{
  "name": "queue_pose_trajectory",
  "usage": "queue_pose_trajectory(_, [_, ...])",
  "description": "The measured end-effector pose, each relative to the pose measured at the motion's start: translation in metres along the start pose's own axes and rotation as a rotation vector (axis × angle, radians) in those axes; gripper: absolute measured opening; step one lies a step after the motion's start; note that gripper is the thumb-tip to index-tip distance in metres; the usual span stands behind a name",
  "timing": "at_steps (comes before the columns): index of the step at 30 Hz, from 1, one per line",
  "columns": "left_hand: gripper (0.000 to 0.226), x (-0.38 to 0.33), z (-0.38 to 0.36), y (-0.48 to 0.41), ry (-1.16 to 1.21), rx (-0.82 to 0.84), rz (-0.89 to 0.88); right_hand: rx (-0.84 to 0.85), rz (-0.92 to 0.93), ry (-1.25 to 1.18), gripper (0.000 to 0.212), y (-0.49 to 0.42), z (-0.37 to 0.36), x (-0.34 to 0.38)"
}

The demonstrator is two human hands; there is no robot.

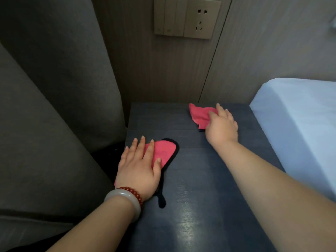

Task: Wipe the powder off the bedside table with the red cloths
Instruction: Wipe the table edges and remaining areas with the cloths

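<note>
The bedside table (190,179) has a dark blue-grey top. My left hand (138,166) lies flat with straight fingers on a red cloth with a black edge (163,150) near the table's left edge. My right hand (221,124) presses a second red cloth (200,113) onto the far right part of the top, fingers spread over it. I see no powder on the surface; a glossy reflection shows on the near part.
A grey upholstered panel (54,106) stands to the left of the table. A white bed (300,124) borders its right side. The wood-look wall behind carries a switch and socket plate (187,17).
</note>
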State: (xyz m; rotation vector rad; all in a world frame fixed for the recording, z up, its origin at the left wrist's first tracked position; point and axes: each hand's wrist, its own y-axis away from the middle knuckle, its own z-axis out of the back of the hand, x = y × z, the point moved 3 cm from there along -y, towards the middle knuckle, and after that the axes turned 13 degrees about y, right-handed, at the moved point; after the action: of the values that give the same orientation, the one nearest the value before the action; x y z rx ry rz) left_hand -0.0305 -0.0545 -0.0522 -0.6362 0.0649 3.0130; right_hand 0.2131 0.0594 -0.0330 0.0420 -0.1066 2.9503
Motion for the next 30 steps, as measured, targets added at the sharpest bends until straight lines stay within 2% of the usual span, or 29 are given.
queue_pose_trajectory(3, [0.069,0.000,0.000,0.000,0.001,0.009,0.004,-0.028,0.090,0.070,0.062,0.008,-0.003,0.014])
queue_pose_trajectory(6, [0.069,0.000,0.001,0.000,-0.002,0.013,0.009,0.138,0.121,0.139,0.060,0.005,-0.021,0.031])
queue_pose_trajectory(13, [0.067,-0.001,0.001,-0.001,-0.002,0.018,0.011,0.266,0.018,0.160,0.056,-0.007,-0.021,0.017])
queue_pose_trajectory(19, [0.063,-0.001,-0.002,-0.017,-0.010,0.031,-0.020,0.185,0.134,0.166,0.060,0.038,-0.019,0.037])
queue_pose_trajectory(23, [0.062,-0.005,0.000,-0.045,-0.001,0.081,-0.022,0.209,0.101,0.129,0.061,0.041,-0.028,0.031])
queue_pose_trajectory(27, [0.062,-0.020,-0.001,-0.044,-0.069,-0.003,-0.056,0.142,0.083,0.089,0.064,0.040,-0.027,0.031])
queue_pose_trajectory(30, [0.065,-0.020,-0.009,-0.044,-0.075,0.083,-0.054,0.112,0.019,0.081,0.068,0.038,-0.029,0.029])
